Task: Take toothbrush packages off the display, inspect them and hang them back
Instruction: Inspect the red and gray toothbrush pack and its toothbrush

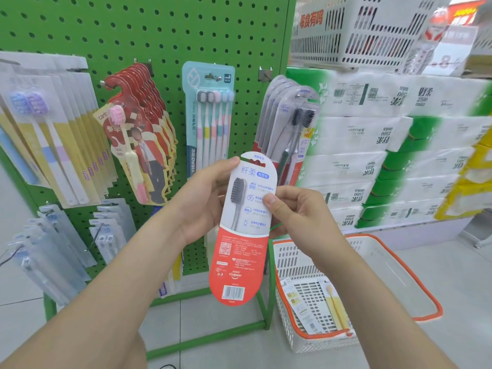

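two hands hold one toothbrush package [243,235] upright, printed back and barcode toward the camera. the left hand [202,201] grips its left edge, thumb along the upper corner and fingers curled behind; the right hand [295,214] pinches the right edge at mid-height, thumb pressed on the card. the package is off its hook, in front of the lower right part of the green pegboard [159,30]. matching packs [287,123] hang at the board's right edge, a five-brush pack [210,115] and red packs [143,123] further left. on the floor to the right stands a white basket [426,296] holding a yellow toothbrush pack [335,307], with stacked tissue packs [372,145] behind.
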